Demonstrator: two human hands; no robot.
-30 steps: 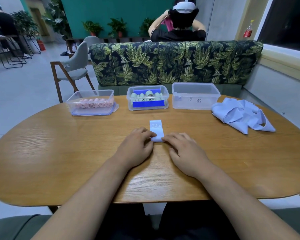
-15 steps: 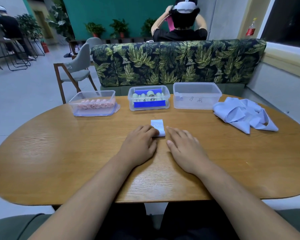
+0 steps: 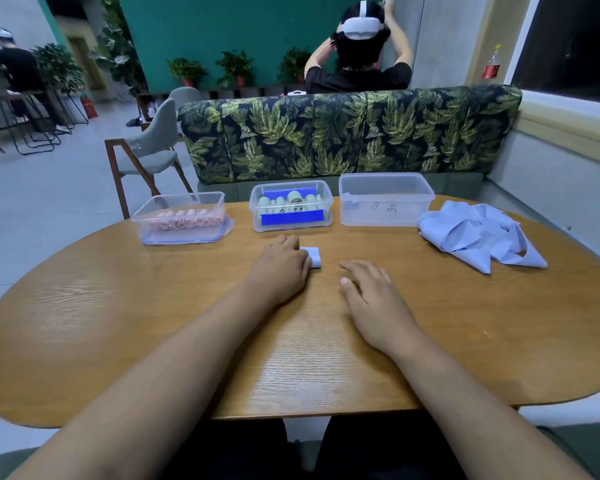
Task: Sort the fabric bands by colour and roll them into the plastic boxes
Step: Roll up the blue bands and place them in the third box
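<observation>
Blue band (image 3: 315, 257) rolled, left hand (image 3: 281, 268) holding it

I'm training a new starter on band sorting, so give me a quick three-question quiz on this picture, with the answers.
1. True or false: the right hand is touching the pale blue roll.
2. What colour are the rolls in the left box? A) pink B) yellow C) black
3. Fill in: the loose pale blue bands lie in a pile on the ____ side of the table.

Key
1. False: it lies flat on the table, apart from the roll; only the left hand holds it.
2. A
3. right
</observation>
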